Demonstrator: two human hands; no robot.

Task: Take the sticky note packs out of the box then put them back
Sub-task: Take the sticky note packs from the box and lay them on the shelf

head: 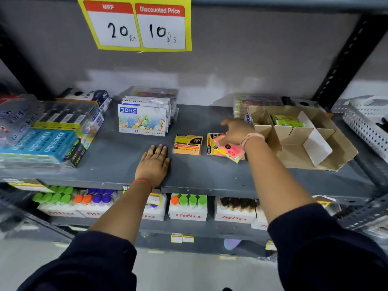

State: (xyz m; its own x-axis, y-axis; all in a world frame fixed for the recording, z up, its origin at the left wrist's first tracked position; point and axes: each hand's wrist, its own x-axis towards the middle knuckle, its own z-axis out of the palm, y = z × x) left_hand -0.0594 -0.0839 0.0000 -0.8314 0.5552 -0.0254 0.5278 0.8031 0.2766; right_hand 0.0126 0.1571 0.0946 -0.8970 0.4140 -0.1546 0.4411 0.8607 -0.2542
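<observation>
With at least 1 green pack (pixel 286 120) left in the cardboard box (pixel 327 148), my right hand (pixel 235 133) seems to grip pink packs (pixel 230 151) just left of it, beside an orange pack (pixel 188 144); my left hand (pixel 155 162) lies flat, fingers spread.

On the shelf (pixel 117 164), my left grip (pixel 154 162) lies flat, just left of one sticky note pack (pixel 188 144). More packs (pixel 227 151) lie right of it (under my right grip (pixel 236 133)), with the box (pixel 327 152) farther right.
</observation>
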